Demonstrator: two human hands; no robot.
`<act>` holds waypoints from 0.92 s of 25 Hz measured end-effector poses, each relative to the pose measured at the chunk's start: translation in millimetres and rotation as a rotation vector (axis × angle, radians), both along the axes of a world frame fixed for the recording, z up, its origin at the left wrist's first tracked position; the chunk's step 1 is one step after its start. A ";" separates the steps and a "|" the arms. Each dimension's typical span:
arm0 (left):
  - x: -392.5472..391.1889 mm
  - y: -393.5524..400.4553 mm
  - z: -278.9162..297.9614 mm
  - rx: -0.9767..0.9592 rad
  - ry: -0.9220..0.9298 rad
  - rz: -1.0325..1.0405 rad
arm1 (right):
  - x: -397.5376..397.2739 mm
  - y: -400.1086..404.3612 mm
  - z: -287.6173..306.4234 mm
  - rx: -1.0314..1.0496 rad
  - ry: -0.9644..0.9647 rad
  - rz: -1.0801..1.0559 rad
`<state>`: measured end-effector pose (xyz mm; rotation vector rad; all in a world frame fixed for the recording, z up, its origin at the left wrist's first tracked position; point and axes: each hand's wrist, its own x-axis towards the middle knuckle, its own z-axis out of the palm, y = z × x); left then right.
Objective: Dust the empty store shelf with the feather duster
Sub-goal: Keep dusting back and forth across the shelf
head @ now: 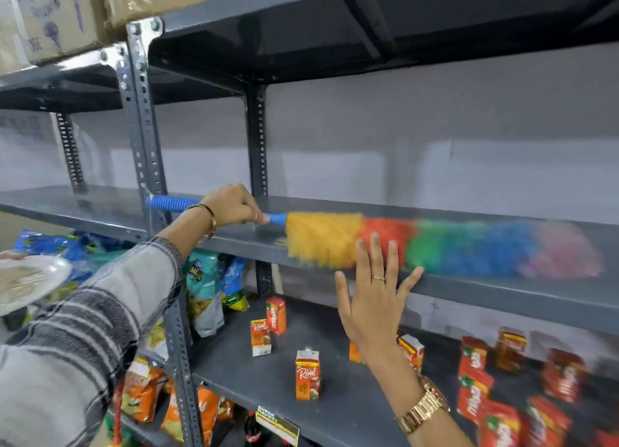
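A feather duster (435,245) with yellow, red, green, blue and pink bands lies along the grey metal shelf (502,296), its head blurred. My left hand (231,205) is shut on the duster's blue ribbed handle, at the shelf's left upright. My right hand (375,292) is raised flat with fingers spread, just in front of the shelf's front edge and below the duster's red band. It holds nothing. The shelf surface carries no goods.
The shelf below (335,399) holds small red juice cartons (307,374) and red packs (475,379). Snack bags (204,299) fill the left bay. Cardboard boxes (57,14) sit on top. A perforated upright post (147,138) stands by my left hand.
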<state>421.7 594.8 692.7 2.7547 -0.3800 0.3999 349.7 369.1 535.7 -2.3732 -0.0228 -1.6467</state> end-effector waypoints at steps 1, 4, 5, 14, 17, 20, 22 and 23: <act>6.0 -11.6 -0.3 0.015 -0.038 0.006 | -3.2 -6.9 0.4 0.009 -0.012 -0.022; 11.0 -58.5 5.2 0.037 -0.253 -0.046 | -14.3 -32.5 2.7 0.052 -0.033 -0.074; 12.5 -71.9 6.4 0.025 -0.233 -0.097 | -18.4 -43.0 3.9 0.074 -0.043 -0.089; 9.2 -192.3 0.0 0.031 -0.336 -0.214 | -54.8 -126.0 1.2 0.135 -0.044 -0.323; 6.3 -222.3 -8.2 0.011 -0.127 -0.430 | -70.7 -150.5 -0.8 0.146 -0.054 -0.398; 8.7 -252.6 -14.2 0.056 -0.159 -0.373 | -82.4 -169.8 0.5 0.121 -0.014 -0.449; -4.5 -283.2 -7.1 0.032 -0.271 -0.339 | -91.9 -184.2 -0.3 0.118 0.000 -0.507; -9.8 -295.7 -4.9 0.015 -0.275 -0.364 | -97.3 -190.8 -0.3 0.124 -0.004 -0.531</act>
